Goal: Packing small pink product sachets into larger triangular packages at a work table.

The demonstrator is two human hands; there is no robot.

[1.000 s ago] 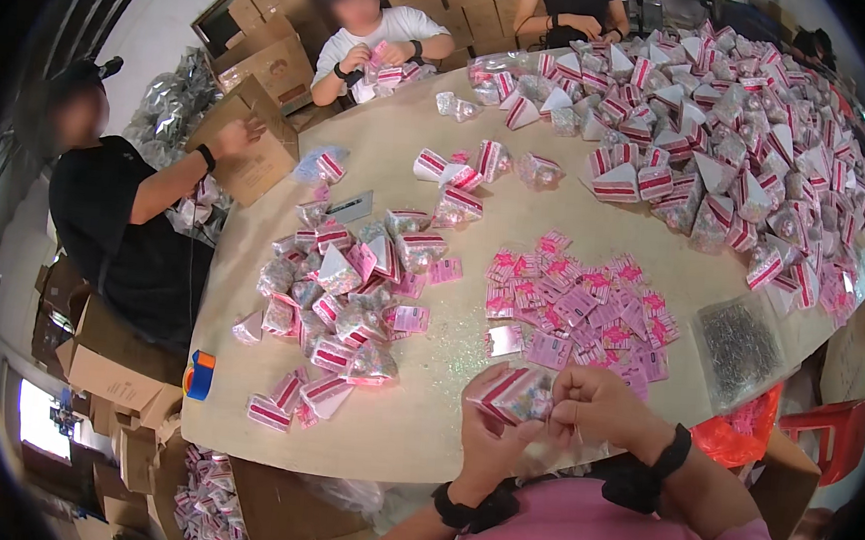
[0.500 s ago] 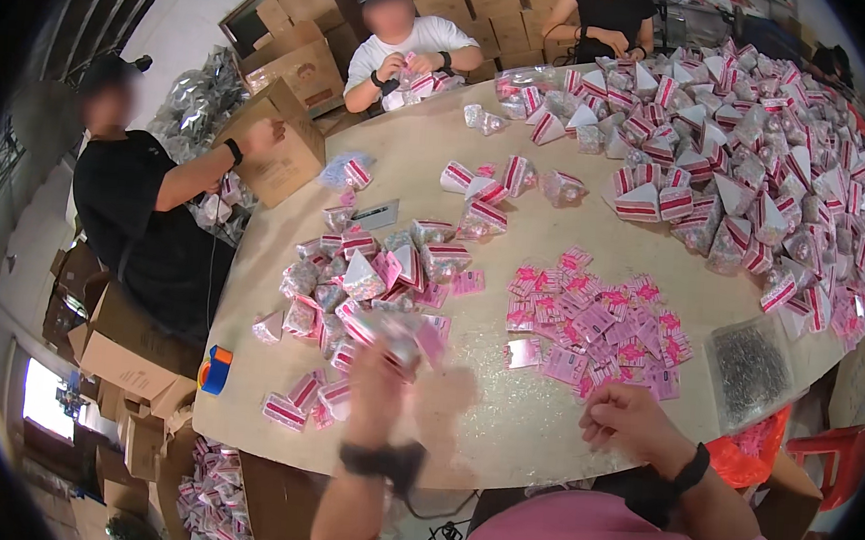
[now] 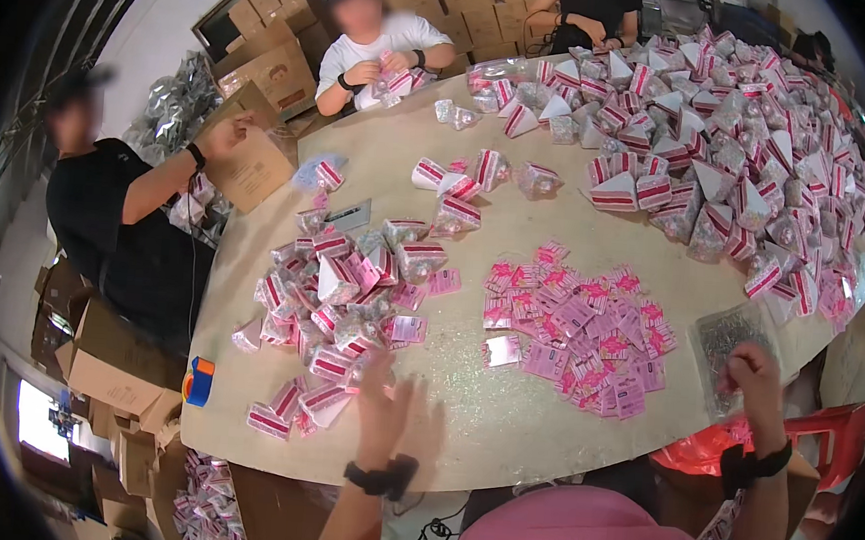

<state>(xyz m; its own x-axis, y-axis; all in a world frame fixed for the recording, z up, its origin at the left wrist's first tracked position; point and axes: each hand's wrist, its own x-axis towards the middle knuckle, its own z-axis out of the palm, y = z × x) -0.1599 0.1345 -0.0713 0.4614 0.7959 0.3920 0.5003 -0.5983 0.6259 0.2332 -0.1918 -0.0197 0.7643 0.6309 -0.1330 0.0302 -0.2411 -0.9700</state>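
My left hand (image 3: 382, 417) is just right of a pile of clear packets with pink-and-white striped card tops (image 3: 336, 293). Its fingers are apart, slightly blurred, and nothing shows in them. At the right, my right hand (image 3: 755, 388) is over the near edge of a shallow clear tray (image 3: 700, 351) of small dark metal pieces (image 3: 727, 333). The fingers of this hand are curled together; anything between them is too small to make out. Between my hands lies a spread heap of flat pink printed cards (image 3: 589, 326).
A large heap of striped packets (image 3: 732, 150) covers the table's far right. A blue-and-orange tape roll (image 3: 199, 381) stands at the left edge. A red stool (image 3: 830, 443) is at the right. Co-workers stand or sit at the left (image 3: 121, 208) and far side (image 3: 383, 46); cardboard boxes surround them.
My left hand has let go of a packet at the left pile and now stands empty. My right hand has moved right, from beside the pink cards to the tray of metal pieces.
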